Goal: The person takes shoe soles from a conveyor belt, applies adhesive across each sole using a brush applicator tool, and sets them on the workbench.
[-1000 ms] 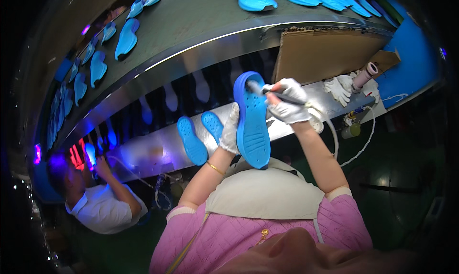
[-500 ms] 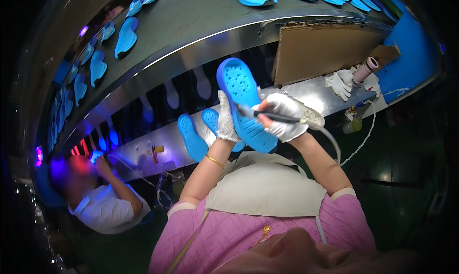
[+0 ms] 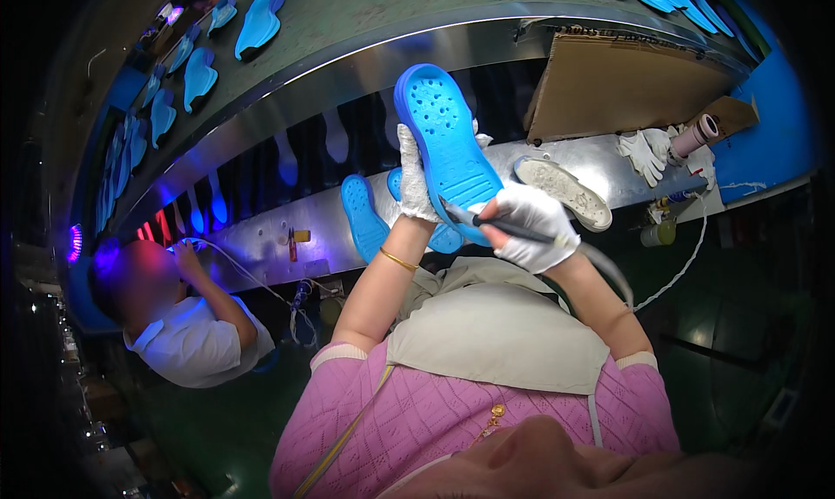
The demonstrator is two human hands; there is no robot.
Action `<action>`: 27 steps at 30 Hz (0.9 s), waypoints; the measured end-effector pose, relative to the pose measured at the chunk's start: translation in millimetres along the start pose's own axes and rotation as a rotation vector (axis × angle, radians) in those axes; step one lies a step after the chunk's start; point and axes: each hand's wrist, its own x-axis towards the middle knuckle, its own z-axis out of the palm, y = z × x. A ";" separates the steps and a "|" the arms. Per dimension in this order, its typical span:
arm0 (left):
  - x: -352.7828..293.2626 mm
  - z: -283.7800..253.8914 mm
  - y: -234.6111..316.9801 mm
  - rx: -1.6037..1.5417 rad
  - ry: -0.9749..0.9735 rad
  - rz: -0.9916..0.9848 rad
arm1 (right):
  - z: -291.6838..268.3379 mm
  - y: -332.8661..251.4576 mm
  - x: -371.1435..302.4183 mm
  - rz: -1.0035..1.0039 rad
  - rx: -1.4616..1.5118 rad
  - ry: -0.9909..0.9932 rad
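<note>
My left hand (image 3: 418, 175), in a white glove, grips a blue shoe sole (image 3: 454, 154) from below, its thumb along the left edge and its fingertips showing past the right edge. The sole is tilted, hollow side up, with small holes toward its far end. In my gloved right hand (image 3: 532, 229) is a slim brush (image 3: 520, 230) with a dark handle and a grey hose trailing from its back end. Its greyish tip meets the sole's left inner edge at the near end. Beneath, more blue soles (image 3: 364, 219) lie on the metal ledge, one partly hidden.
A pale sole (image 3: 565, 192) lies on the ledge (image 3: 326, 247) to the right, near white gloves (image 3: 644, 155) and a pink cylinder (image 3: 694, 137). Cardboard (image 3: 622, 88) leans behind. Blue soles line the belt (image 3: 348, 16) beyond. A co-worker (image 3: 187, 325) sits at the left.
My right hand has brought the brush from the sole's middle down to its near left edge. The pale sole, partly covered by that hand before, now shows in full. The whole view has shifted slightly.
</note>
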 end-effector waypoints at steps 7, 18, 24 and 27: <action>-33.2 45.6 -13.2 -0.171 -0.120 -0.028 | -24.7 -1.6 15.2 0.082 0.263 0.271; -14.0 45.3 -1.5 0.082 -0.178 0.142 | -7.7 0.9 9.2 0.146 0.305 0.207; -9.7 45.4 10.3 0.127 -0.197 0.171 | 9.9 -7.6 11.0 0.120 0.278 0.044; -9.9 47.4 16.8 0.071 -0.240 0.137 | -10.2 -2.3 19.0 0.392 0.680 0.021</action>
